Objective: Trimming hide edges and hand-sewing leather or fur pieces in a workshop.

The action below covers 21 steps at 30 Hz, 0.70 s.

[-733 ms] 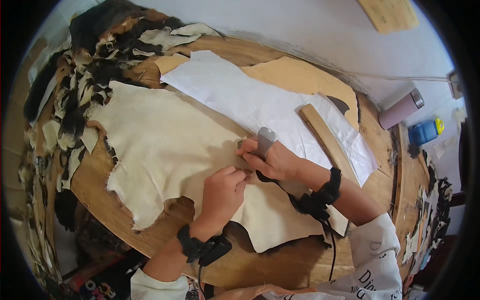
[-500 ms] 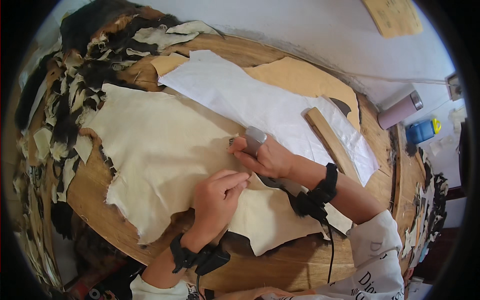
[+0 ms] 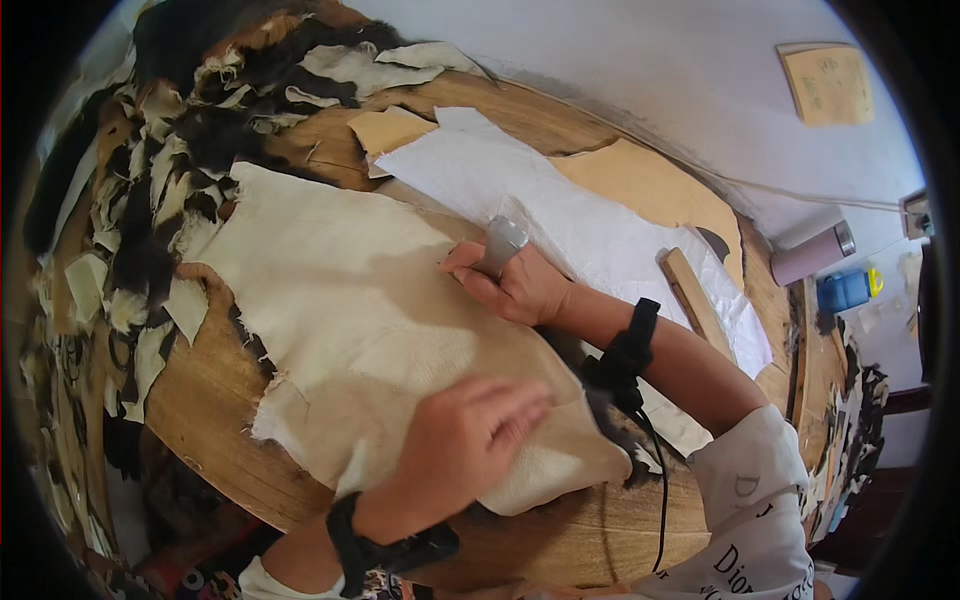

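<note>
A cream hide (image 3: 330, 260) lies skin side up on the wooden table, dark fur showing along its right edge. Over its far right part is my right hand (image 3: 525, 283), closed around a grey metal hand tool (image 3: 503, 245) with a rounded top. The tool's lower end is hidden by my fingers. My left hand (image 3: 470, 445) is over the near part of the hide, its fingers smeared by motion. Whether it grips the hide I cannot tell.
Beyond the hide lie a white sheet (image 3: 590, 220), tan paper pieces (image 3: 650, 185) and a wooden bar (image 3: 695, 300). Fur scraps (image 3: 150, 220) are heaped on the left. A pink flask (image 3: 810, 255) and a blue bottle (image 3: 845, 290) stand at the right by the wall.
The near right part of the hide now lies more spread out, with its notch no longer showing. My left hand has moved nearer and slightly right. The whole view has shifted a little.
</note>
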Tool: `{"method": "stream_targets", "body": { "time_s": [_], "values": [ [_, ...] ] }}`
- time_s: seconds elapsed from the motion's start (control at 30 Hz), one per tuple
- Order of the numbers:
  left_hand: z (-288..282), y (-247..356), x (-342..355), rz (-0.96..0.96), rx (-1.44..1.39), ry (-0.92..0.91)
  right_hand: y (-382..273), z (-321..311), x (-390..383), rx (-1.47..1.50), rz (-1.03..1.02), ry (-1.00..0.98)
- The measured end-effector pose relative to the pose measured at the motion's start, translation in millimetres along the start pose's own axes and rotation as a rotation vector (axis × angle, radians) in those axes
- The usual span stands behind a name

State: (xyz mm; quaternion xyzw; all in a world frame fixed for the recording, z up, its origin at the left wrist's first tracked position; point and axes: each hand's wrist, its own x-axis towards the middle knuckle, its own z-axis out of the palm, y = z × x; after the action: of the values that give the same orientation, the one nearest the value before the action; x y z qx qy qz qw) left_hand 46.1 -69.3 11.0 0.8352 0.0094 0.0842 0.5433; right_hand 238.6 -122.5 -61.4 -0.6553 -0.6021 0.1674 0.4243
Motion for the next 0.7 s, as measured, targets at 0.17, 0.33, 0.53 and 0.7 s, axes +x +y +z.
{"method": "stream_targets", "body": {
  "time_s": [0.17,0.33,0.53,0.7],
  "values": [
    [-32.3,-59.4,1.0,-0.332,1.048,0.134,-2.0,-0.4,1.8,-0.036,-0.079,0.074],
    [-83.9,-88.6,-12.6,-0.618,1.153,0.108,-0.3,-1.6,0.6,-0.026,-0.086,0.068],
    [-47.5,-34.0,13.9,-0.192,0.893,0.173,-17.1,-15.1,-2.0,0.088,0.041,0.09],
    [16.6,-26.3,32.7,-0.093,0.481,0.171,-24.6,-32.9,-20.2,0.091,0.062,0.092]
  ]
}}
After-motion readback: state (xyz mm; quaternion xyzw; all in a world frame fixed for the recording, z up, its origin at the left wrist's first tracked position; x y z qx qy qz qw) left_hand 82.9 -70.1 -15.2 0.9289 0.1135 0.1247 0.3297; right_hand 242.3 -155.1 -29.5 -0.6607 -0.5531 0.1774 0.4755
